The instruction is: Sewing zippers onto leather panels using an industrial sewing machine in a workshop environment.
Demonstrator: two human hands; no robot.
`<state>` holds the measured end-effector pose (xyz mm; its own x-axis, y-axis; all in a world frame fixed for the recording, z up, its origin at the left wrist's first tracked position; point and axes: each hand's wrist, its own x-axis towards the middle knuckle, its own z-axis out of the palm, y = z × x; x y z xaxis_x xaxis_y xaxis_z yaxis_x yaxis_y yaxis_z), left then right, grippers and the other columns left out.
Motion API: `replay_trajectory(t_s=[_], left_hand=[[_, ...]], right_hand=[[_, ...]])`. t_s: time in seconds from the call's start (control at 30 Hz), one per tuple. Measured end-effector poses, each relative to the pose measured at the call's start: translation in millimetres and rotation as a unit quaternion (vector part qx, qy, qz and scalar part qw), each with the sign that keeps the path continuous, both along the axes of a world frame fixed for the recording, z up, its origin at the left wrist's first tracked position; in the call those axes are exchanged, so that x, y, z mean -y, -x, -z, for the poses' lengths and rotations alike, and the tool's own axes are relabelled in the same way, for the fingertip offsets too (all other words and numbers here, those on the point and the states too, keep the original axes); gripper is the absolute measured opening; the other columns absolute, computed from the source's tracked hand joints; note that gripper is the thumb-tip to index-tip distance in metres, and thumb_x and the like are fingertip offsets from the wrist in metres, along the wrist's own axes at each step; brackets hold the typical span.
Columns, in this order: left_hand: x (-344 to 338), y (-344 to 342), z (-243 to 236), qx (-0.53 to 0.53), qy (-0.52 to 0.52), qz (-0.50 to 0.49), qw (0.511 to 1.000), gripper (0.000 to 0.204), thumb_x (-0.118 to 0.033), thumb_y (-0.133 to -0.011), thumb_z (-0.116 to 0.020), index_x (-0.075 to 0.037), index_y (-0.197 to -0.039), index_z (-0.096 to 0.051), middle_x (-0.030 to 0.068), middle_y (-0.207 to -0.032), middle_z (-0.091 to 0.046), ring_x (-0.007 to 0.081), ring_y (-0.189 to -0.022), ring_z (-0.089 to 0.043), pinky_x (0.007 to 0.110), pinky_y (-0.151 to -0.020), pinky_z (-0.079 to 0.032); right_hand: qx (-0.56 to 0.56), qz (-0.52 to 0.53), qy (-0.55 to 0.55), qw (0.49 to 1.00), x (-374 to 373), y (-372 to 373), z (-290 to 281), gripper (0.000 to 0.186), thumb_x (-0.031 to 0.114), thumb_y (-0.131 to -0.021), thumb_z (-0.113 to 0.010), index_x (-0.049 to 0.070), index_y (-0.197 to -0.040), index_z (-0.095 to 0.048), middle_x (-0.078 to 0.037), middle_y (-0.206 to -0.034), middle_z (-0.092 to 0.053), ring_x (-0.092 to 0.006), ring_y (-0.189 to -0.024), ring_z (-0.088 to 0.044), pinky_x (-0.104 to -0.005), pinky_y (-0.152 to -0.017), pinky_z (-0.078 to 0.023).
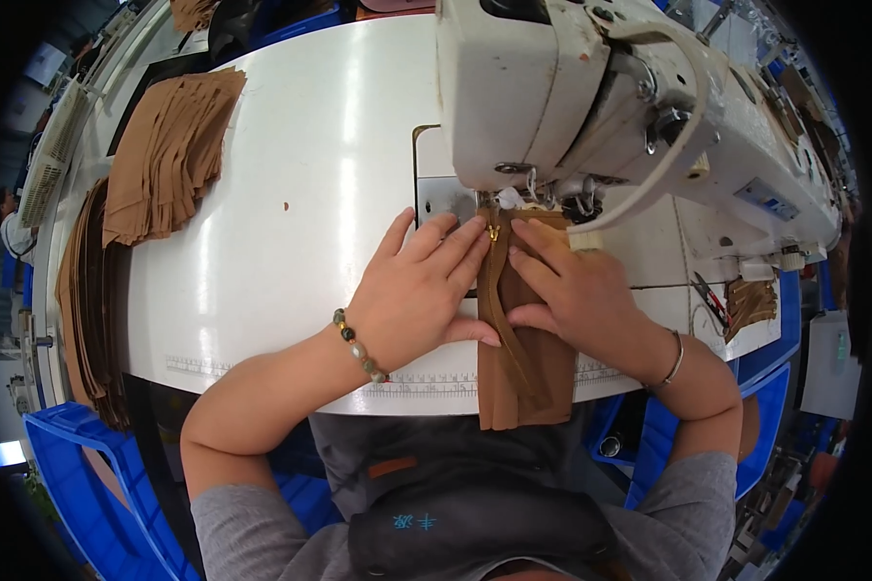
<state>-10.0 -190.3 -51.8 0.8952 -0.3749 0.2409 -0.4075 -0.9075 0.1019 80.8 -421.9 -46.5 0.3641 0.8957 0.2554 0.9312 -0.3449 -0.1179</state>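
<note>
A brown fabric piece (533, 397) with a long zipper strip (502, 320) lies under the needle area of a white sewing machine (513, 87); a gold zipper pull (494, 233) shows near the presser foot. My left hand (417, 286) rests on the left of the zipper, fingertips close to the foot, thumb stretched across toward the strip. My right hand (576, 290) lies on the fabric to the right, fingers extended and somewhat spread, thumb beside the zipper. The needle itself is too small to make out.
Stacks of brown cut pieces (165, 155) lie on the left of the white table (291, 145). At the right are scissors (709, 298) and brown scraps (751, 300). Blue plastic bins (68, 455) flank the table below. A person (12, 223) is in the far left background.
</note>
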Motion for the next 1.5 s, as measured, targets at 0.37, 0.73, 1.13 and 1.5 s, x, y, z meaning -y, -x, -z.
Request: replay_trajectory(t_s=[0.37,0.73,1.13,1.5], left_hand=[[0,-9,2,0.016,-0.005,-0.01,1.0,0.097,-0.071,-0.073,-0.069,-0.002,-0.14,-0.06,0.0074,-0.147,-0.056,0.0296,-0.136,-0.048,0.054,-0.116,-0.036],[-25,-13,-3,0.06,0.08,-0.033,0.994,0.068,-0.05,-0.079,-0.078,-0.006,-0.129,-0.066,0.008,-0.125,-0.065,0.0292,-0.117,-0.059,0.044,-0.103,-0.049],[-138,5,-16,-0.055,0.118,-0.379,0.916,0.013,-0.007,-0.096,-0.061,-0.004,-0.099,-0.074,0.0126,-0.102,-0.07,0.029,-0.092,-0.066,0.038,-0.084,-0.053],[-93,118,-46,-0.214,0.146,-0.168,0.951,0.012,-0.008,-0.092,-0.061,-0.008,-0.092,-0.073,0.0125,-0.092,-0.068,0.0341,-0.096,-0.065,0.044,-0.085,-0.053]], right_hand=[[0.004,0.01,0.018,1.0,1,-10,2,0.064,0.048,-0.08,-0.076,0.005,-0.126,-0.065,-0.011,-0.148,-0.057,-0.0298,-0.115,-0.068,-0.0396,-0.082,-0.058],[0.028,0.007,0.012,1.0,-3,-12,3,0.063,0.046,-0.073,-0.082,0.004,-0.118,-0.068,-0.01,-0.123,-0.069,-0.03,-0.099,-0.068,-0.0387,-0.088,-0.054],[0.041,0.0,0.049,0.998,-2,-7,-14,0.056,0.041,-0.077,-0.082,0.004,-0.117,-0.068,-0.012,-0.13,-0.067,-0.029,-0.097,-0.067,-0.038,-0.083,-0.056],[0.055,-0.008,-0.065,0.996,19,22,-24,0.039,0.026,-0.083,-0.08,0.005,-0.114,-0.07,-0.009,-0.122,-0.069,-0.0272,-0.103,-0.069,-0.037,-0.087,-0.057]])
